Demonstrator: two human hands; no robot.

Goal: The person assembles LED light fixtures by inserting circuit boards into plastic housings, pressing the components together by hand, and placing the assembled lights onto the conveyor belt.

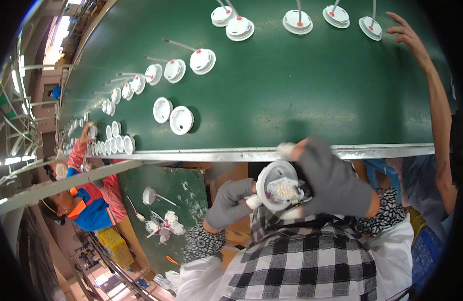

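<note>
A round white plastic lamp housing with a yellow LED board (277, 188) is gripped between the grey-gloved left hand (230, 204) and right hand (332, 181), near the green surface (292, 100); steady support is advisable.

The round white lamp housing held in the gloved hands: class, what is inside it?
Inside the lamp housing sits a white board with small yellow light chips. The right hand covers its right edge.

Lamp housing (277, 188) partly covered by gloved right hand (334, 183); its far rim is blurred. Distant white discs (76, 125) along the worktop (292, 100) too small to be told apart.
</note>
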